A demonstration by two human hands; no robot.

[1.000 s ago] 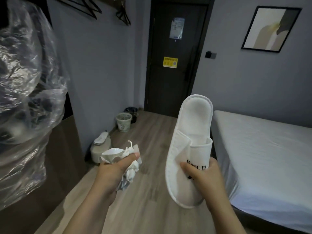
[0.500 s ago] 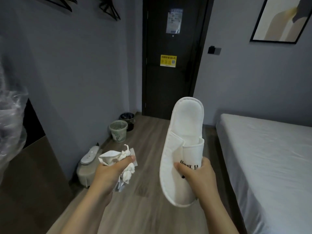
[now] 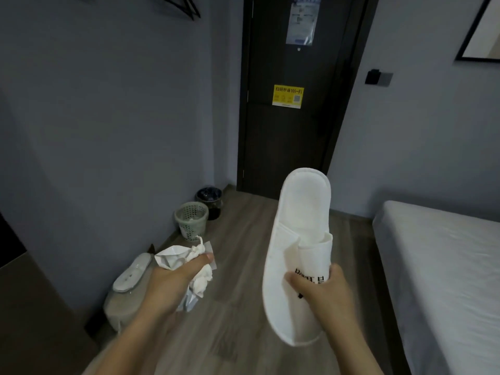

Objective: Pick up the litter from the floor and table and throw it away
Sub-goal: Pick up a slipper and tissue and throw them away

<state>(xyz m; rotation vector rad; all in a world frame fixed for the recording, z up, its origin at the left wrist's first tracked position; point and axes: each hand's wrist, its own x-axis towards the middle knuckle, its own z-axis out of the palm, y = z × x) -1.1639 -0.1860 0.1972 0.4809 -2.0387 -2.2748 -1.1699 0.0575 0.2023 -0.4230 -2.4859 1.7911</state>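
Note:
My left hand (image 3: 169, 286) grips a bunch of crumpled white tissue and wrappers (image 3: 186, 259) at chest height over the wooden floor. My right hand (image 3: 324, 296) holds a white disposable slipper (image 3: 299, 239) upright by its strap, heel end up, black print under my fingers. Ahead by the left wall stand a pale green mesh wastebasket (image 3: 191, 220) with some white paper inside and, behind it, a black bin (image 3: 209, 198) lined with a dark bag.
A dark door (image 3: 292, 131) with a yellow Wi-Fi sticker closes the far end. A bed (image 3: 443, 266) with a white sheet fills the right side. A beige stool-like object with a white item on top (image 3: 130, 277) stands against the left wall. Wooden floor (image 3: 243, 266) runs between them.
I have moved forward towards the door and the bins. The clear plastic sheet on the left has left the view. Both hands keep the same hold on the litter and the slipper.

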